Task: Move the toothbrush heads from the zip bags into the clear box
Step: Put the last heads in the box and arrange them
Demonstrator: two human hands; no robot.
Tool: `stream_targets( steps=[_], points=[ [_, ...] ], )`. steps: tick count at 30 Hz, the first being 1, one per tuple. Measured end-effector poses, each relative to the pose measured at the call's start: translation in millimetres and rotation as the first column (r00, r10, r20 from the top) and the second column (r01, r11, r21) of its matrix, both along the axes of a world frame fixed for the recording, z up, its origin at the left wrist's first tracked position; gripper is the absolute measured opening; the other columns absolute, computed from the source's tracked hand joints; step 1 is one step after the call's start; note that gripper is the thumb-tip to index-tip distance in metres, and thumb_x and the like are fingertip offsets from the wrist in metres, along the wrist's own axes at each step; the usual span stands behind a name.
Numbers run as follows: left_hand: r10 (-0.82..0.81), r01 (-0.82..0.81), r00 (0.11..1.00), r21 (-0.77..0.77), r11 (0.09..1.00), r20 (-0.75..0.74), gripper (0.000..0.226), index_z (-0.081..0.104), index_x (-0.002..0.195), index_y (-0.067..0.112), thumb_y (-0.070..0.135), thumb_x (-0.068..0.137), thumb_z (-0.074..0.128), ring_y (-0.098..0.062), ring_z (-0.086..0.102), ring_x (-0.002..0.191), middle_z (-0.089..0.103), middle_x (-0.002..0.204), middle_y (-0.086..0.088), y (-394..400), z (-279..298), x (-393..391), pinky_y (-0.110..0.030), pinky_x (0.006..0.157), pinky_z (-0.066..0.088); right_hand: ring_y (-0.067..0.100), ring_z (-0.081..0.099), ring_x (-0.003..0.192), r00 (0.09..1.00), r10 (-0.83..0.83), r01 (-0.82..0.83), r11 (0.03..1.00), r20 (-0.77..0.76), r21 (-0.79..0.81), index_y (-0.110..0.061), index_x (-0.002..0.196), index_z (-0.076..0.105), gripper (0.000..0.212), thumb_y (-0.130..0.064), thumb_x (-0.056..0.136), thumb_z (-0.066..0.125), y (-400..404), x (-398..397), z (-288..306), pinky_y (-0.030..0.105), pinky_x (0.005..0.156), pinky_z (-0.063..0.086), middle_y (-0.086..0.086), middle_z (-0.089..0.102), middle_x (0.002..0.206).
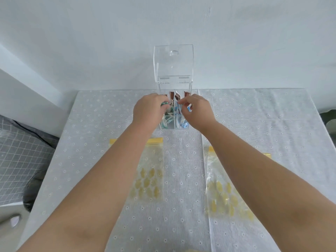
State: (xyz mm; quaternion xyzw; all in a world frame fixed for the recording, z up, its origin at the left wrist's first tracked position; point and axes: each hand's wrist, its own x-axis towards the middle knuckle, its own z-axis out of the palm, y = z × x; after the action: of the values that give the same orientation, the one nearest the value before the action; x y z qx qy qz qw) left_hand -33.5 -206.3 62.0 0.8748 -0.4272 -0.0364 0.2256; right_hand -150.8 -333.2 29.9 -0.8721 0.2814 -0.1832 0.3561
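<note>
A clear box (173, 125) with inner dividers stands at the far middle of the table, its lid (173, 62) raised upright. Green-wrapped packets fill its near left cell and blue-wrapped packets (183, 123) its near right cell; brown ones show at the back. My left hand (148, 110) is over the left side, fingers closed on a green-wrapped toothbrush head packet (164, 104). My right hand (197, 110) is over the right side, pinching a blue-wrapped packet (179, 108). Two zip bags with yellow prints lie nearer me: one (150, 177) in the middle, one (221, 193) on the right.
The table wears a pale cloth with small flowers (254, 124) and stands against a white wall. A bed with grey checked bedding (20, 157) lies to the left. A dark object (329, 119) sits past the table's right edge.
</note>
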Motion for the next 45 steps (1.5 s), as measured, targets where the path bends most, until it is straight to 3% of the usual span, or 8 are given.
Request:
stream_targets(
  steps=[8,20,25,30,33,36,40,45],
  points=[
    [0.091,-0.115,0.989,-0.232,0.966,-0.113,0.006,0.070,0.089,0.014,0.019,0.090,0.066,-0.018,0.057,0.076,0.065,0.088,-0.007,-6.8,-4.9,6.4,-0.026,0.068,0.040,0.012,0.052,0.087,1.000,-0.013,0.014,0.999,-0.011,0.041,-0.019,0.100,0.073,0.023,-0.012,0.090,0.053,-3.1,-3.0,1.8,0.024,0.074,0.042,0.001,0.067,0.096],
    [-0.071,0.076,0.995,0.079,0.994,-0.068,0.027,0.074,0.109,0.024,0.041,0.092,0.062,-0.021,0.046,0.090,0.068,0.093,0.002,4.7,-14.9,5.3,-0.029,0.071,0.034,0.008,0.051,0.072,0.996,-0.074,0.071,0.995,0.058,0.064,-0.015,0.096,0.074,0.021,-0.007,0.087,0.057,-3.9,-4.2,0.8,0.013,0.067,0.042,0.002,0.064,0.096],
    [0.200,-0.311,0.927,-0.350,0.884,-0.317,0.033,0.075,0.102,0.020,0.043,0.095,0.051,-0.006,0.056,0.070,0.073,0.093,0.002,9.4,5.4,9.7,-0.024,0.063,0.045,-0.001,0.048,0.059,0.961,-0.254,0.218,0.940,0.109,0.261,-0.018,0.100,0.070,0.026,-0.005,0.089,0.050,-12.6,-3.0,19.0,0.003,0.057,0.037,-0.003,0.061,0.094],
    [0.184,-0.464,0.697,-0.241,0.853,-0.693,0.049,0.061,0.128,0.016,0.048,0.096,0.041,-0.020,0.055,0.121,0.060,0.133,-0.003,-25.8,33.5,31.8,-0.037,0.104,0.043,0.006,0.055,0.111,0.908,-0.390,0.204,0.730,0.153,0.653,-0.018,0.135,0.049,0.040,-0.018,0.095,0.045,-26.6,15.6,54.0,0.022,0.094,0.041,-0.003,0.055,0.131],
    [0.135,-0.436,0.646,-0.218,0.873,-0.752,0.046,0.058,0.099,0.020,0.058,0.090,0.036,-0.019,0.054,0.101,0.057,0.113,0.001,-43.1,47.5,34.5,-0.036,0.090,0.040,0.015,0.045,0.131,0.935,-0.330,0.145,0.689,0.129,0.710,-0.019,0.142,0.044,0.046,-0.027,0.097,0.043,-30.9,26.3,74.4,0.034,0.110,0.032,-0.001,0.047,0.144],
    [0.129,-0.424,0.659,-0.224,0.878,-0.741,0.046,0.047,0.089,0.018,0.062,0.084,0.034,-0.018,0.047,0.088,0.049,0.098,-0.002,-45.3,53.1,34.9,-0.037,0.079,0.035,0.014,0.049,0.123,0.944,-0.285,0.089,0.703,0.165,0.706,-0.023,0.129,0.056,0.037,-0.031,0.095,0.045,-31.3,30.2,88.7,0.031,0.105,0.034,-0.005,0.054,0.135],
    [0.132,-0.429,0.677,-0.243,0.870,-0.724,0.054,0.054,0.092,0.018,0.067,0.077,0.036,-0.023,0.058,0.097,0.058,0.103,-0.001,-34.0,57.6,29.1,-0.041,0.084,0.041,0.005,0.048,0.078,0.939,-0.274,0.034,0.677,0.209,0.735,-0.034,0.074,0.051,0.013,-0.028,0.084,0.046,-27.7,23.0,99.3,0.023,0.075,0.035,-0.015,0.049,0.084],
    [0.049,-0.457,0.636,-0.325,0.828,-0.770,0.048,0.052,0.135,0.021,0.049,0.099,0.040,-0.017,0.059,0.111,0.055,0.136,0.003,-11.8,57.3,15.9,-0.035,0.090,0.042,0.017,0.058,0.112,0.908,-0.328,0.019,0.655,0.262,0.755,-0.023,0.130,0.056,0.036,-0.026,0.094,0.050,-15.3,1.7,105.7,0.030,0.096,0.044,-0.001,0.060,0.126]
  ],
)
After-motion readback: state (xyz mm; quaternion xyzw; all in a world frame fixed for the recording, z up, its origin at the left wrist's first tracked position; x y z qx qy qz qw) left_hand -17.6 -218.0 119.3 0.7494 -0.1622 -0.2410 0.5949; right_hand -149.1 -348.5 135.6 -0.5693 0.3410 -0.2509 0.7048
